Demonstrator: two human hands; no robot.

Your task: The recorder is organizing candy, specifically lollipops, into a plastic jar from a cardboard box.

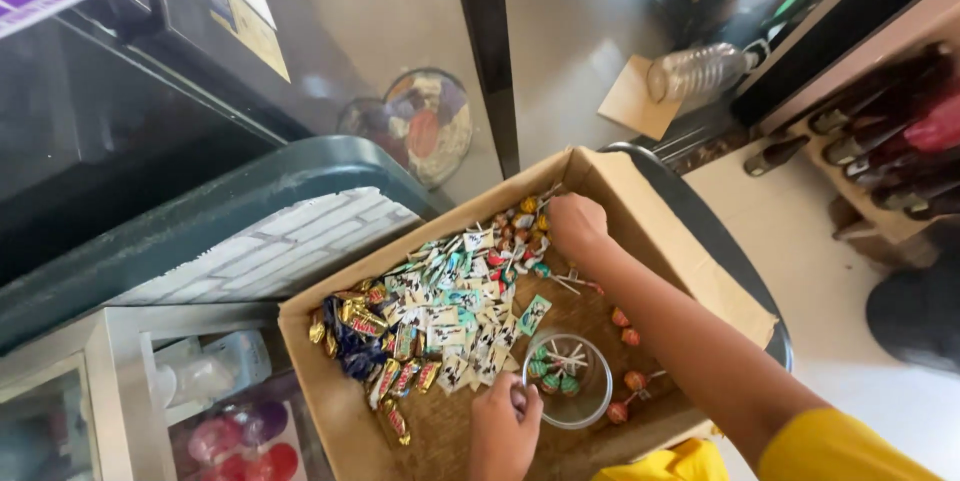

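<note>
A shallow cardboard box point(690, 271) holds several wrapped sweets. My right hand point(574, 223) reaches to the box's far corner and closes over a heap of lollipops point(518, 231); what it grips is hidden. My left hand point(502, 429) rests at the near side, fingers on the rim of a small clear plastic cup point(590, 407) that holds several lollipops. Small white and green sachets point(450, 301) lie in the middle of the box. Gold and blue wrapped candies point(360, 336) lie at the left. A few loose round lollipops point(627, 326) lie at the right.
The box sits on a dark green surface point(200, 216) beside a brick-pattern sheet point(290, 241). A glass-fronted case point(150, 391) stands below left. A clear plastic bottle point(700, 71) lies on the floor at the back. Dark bottles point(890, 141) fill a rack at right.
</note>
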